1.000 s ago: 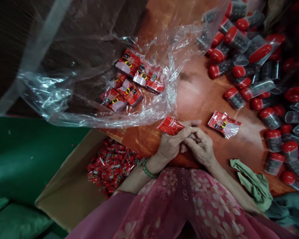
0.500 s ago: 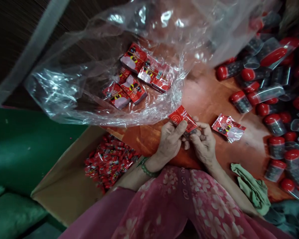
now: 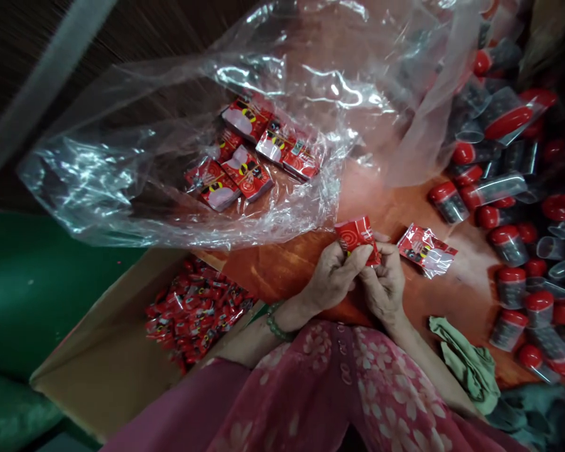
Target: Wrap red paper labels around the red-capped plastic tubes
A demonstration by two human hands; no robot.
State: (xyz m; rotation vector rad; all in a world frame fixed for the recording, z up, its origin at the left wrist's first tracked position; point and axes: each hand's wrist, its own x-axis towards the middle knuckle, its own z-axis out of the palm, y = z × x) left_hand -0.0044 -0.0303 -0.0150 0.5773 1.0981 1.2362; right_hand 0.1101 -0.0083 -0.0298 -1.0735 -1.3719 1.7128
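A small red printed packet is held between both hands above the orange table. My left hand grips it from the left with the thumb on its face. My right hand pinches its lower right end, and the fingertips partly hide that end. Just right of my hands lies a stack of flat red and white printed bags. Beyond my left hand a large clear plastic bag spreads over the table, with several stacks of the same printed bags in it.
To the right, many clear jars with red lids lie heaped. A green cloth rests near my right forearm. At lower left an open cardboard box holds a pile of small red packets.
The packet has turned and come lower and to the right. Its dark lower end, visible before, is now covered by red film and fingers. The whole view has shifted slightly.
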